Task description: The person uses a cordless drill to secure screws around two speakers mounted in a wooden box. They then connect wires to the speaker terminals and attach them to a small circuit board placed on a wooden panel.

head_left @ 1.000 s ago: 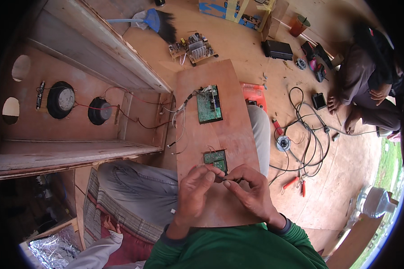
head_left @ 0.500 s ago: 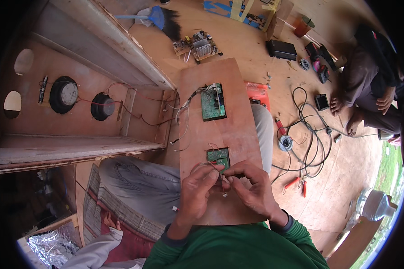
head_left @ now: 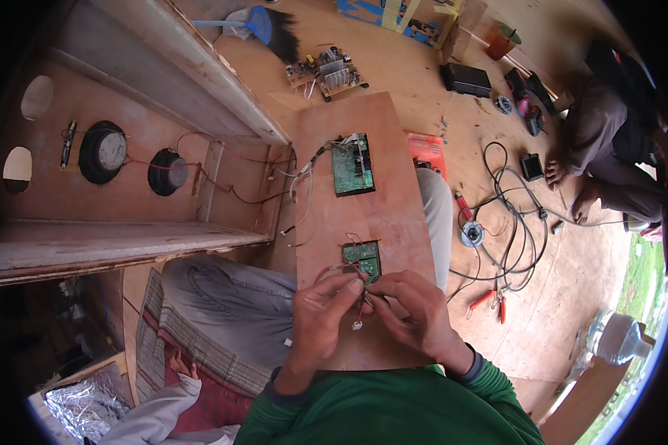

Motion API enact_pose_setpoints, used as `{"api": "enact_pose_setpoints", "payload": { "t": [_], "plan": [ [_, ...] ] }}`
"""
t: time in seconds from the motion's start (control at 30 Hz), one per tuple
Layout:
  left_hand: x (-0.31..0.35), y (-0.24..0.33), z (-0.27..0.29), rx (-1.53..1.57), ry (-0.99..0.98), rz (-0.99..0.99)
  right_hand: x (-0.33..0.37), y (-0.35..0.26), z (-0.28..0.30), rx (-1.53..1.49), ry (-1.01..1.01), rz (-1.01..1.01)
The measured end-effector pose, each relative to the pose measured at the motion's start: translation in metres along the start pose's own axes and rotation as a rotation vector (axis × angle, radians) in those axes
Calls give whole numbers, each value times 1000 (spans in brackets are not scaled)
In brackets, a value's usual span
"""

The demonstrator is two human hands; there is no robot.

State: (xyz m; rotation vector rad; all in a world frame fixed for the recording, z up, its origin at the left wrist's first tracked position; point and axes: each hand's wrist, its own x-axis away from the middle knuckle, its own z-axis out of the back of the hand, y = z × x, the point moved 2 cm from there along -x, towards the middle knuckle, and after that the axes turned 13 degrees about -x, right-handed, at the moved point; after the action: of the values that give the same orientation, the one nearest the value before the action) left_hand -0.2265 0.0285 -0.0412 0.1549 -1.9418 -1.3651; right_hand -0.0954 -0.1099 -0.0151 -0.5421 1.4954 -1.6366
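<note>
A reddish wooden panel [head_left: 334, 222] lies across my lap. Set into it are a small green circuit board [head_left: 361, 256], just beyond my fingers, and a larger green circuit board [head_left: 351, 167] farther off with bundled wires. My left hand [head_left: 325, 315] is closed, pinching thin wires between thumb and forefinger. Beside it, almost touching, my right hand [head_left: 417, 311] is closed with its fingertips on the same wires. A small white plug [head_left: 357, 325] dangles below the fingers on a red lead. The exact spot of the grip is partly hidden by my fingers.
On the left stands an open wooden cabinet [head_left: 126, 245] with two speakers [head_left: 104, 152], wired toward the panel. Right lie a coiled black cable [head_left: 508, 222] and red-handled pliers [head_left: 484, 300]. Someone sits at the far right; another person's hand [head_left: 183, 365] rests lower left.
The white plug has swung left and slightly down. My left hand has shifted a little left, and my right fingertips have moved slightly along the wires.
</note>
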Motion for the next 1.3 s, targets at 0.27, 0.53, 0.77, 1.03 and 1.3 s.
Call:
{"api": "enact_pose_setpoints", "payload": {
  "t": [0.27, 0.53, 0.77, 1.03, 1.3],
  "plan": [
    [11, 13, -4, -93, 63, -20, -4, 0, 3, 265, -115, 220],
    [16, 13, 3, -189, -41, -127, -11, 10, 5, 278, -154, 236],
    [17, 12, 9, -25, 38, 10, -17, 22, 20, 54, -50, 97],
    [14, 19, 16, 59, 44, -8, -19, 14, 6, 15, -135, 142],
    [6, 21, 8, -205, 98, -134, -29, 4, 12, 241, -298, 318]
  ]
}}
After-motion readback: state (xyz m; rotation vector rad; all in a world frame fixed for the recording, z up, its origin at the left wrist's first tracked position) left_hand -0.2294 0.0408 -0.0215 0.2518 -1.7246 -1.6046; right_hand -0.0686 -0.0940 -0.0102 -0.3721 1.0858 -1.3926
